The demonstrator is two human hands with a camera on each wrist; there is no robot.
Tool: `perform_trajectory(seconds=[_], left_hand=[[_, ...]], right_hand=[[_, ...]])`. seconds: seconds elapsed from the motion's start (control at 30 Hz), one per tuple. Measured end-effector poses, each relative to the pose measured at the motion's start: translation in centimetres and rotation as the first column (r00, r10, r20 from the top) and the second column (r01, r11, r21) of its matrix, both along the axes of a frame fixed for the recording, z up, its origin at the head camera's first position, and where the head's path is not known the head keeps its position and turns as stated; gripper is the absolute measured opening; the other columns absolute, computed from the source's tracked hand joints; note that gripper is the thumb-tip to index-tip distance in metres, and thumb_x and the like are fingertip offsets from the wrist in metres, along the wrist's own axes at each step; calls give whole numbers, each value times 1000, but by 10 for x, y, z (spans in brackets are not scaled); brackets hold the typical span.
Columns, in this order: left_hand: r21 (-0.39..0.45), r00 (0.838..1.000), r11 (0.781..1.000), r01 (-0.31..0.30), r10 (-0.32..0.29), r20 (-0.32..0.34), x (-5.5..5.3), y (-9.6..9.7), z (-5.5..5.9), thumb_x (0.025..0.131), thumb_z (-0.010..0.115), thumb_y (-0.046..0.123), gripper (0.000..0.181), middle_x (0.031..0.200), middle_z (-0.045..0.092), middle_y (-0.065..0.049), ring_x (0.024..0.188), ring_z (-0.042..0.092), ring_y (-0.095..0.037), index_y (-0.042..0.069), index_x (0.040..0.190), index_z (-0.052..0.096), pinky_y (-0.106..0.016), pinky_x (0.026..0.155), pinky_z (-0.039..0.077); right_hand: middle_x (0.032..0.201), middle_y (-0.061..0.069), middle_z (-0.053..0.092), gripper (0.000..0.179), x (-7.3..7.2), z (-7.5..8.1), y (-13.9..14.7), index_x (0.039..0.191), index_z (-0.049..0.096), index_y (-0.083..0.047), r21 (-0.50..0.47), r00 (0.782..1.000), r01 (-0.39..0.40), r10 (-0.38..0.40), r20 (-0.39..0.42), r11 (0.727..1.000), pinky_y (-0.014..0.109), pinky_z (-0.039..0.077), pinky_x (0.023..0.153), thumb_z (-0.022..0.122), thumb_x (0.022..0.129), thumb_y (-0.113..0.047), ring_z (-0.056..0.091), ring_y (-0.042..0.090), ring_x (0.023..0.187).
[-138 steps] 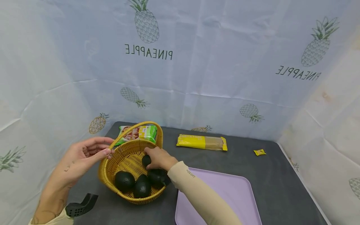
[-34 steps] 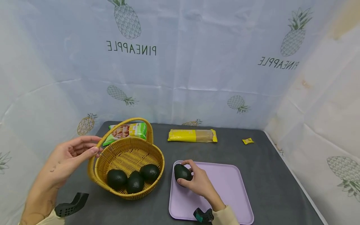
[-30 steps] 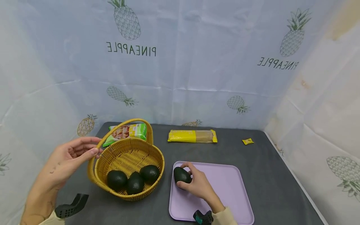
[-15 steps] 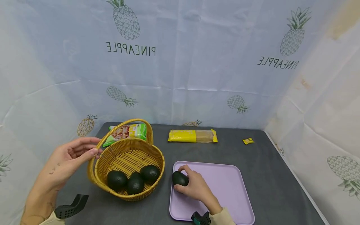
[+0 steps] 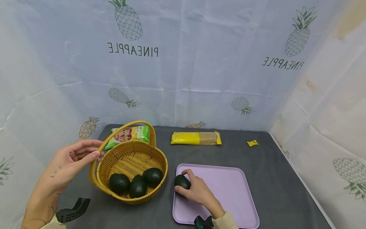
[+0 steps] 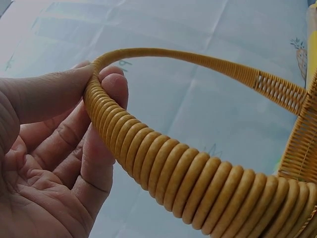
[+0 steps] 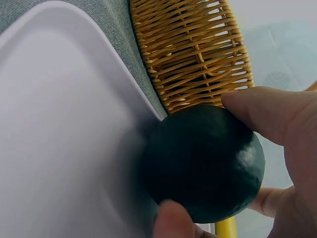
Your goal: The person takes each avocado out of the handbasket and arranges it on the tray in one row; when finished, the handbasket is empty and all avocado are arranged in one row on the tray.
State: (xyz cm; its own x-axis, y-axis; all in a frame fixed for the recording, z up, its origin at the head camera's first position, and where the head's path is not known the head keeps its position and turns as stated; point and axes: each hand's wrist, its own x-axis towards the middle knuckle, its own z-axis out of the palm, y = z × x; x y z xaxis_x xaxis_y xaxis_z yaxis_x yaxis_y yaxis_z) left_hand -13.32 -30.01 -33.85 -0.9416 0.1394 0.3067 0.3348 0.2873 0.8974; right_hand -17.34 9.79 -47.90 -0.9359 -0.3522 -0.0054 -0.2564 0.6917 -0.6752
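At ten o'clock of the tray (image 5: pixel 228 194), the right hand (image 5: pixel 200 191) grips an avocado (image 5: pixel 182 182), likely firm, best cupped mid-body; left hand (image 5: pixel 67 162) pinches basket handle (image 6: pixel 168 166).

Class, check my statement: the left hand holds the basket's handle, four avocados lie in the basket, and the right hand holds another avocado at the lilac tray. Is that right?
Not quite. The head view shows three avocados in the basket, not four. The rest stands: the left hand holds the handle, and the right hand holds another avocado at the lilac tray.
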Motion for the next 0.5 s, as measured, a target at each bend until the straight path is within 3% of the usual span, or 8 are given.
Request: perform_trajectory(seconds=[0.13, 0.37, 0.5], left_hand=[[-8, 1000, 1000, -6, 6, -6, 0, 0, 0, 101, 59, -2, 31, 104, 75, 1, 93, 73, -8, 4, 131, 61, -22, 74, 62], [-24, 1000, 1000, -14, 14, -12, 1, 0, 1, 101, 59, -2, 30, 104, 75, -1, 91, 73, -8, 3, 131, 61, -23, 73, 62], [-26, 1000, 1000, -9, 9, -14, 1, 0, 1, 101, 59, -2, 30, 104, 75, -1, 91, 73, -9, 3, 131, 61, -23, 73, 62]], right_hand=[[99, 12, 68, 62, 0, 2, 1, 131, 50, -17, 2, 999, -17, 17, 28, 1000, 33, 50, 65, 75, 87, -53, 61, 18, 82], [88, 5, 63, 70, -1, 7, 5, 139, 47, -16, -22, 991, -67, 69, 112, 997, 29, 49, 61, 73, 88, -56, 60, 11, 58], [82, 1, 61, 73, -3, 7, 7, 142, 45, -16, -15, 991, -85, 86, 106, 996, 28, 47, 61, 73, 88, -57, 59, 10, 58]])
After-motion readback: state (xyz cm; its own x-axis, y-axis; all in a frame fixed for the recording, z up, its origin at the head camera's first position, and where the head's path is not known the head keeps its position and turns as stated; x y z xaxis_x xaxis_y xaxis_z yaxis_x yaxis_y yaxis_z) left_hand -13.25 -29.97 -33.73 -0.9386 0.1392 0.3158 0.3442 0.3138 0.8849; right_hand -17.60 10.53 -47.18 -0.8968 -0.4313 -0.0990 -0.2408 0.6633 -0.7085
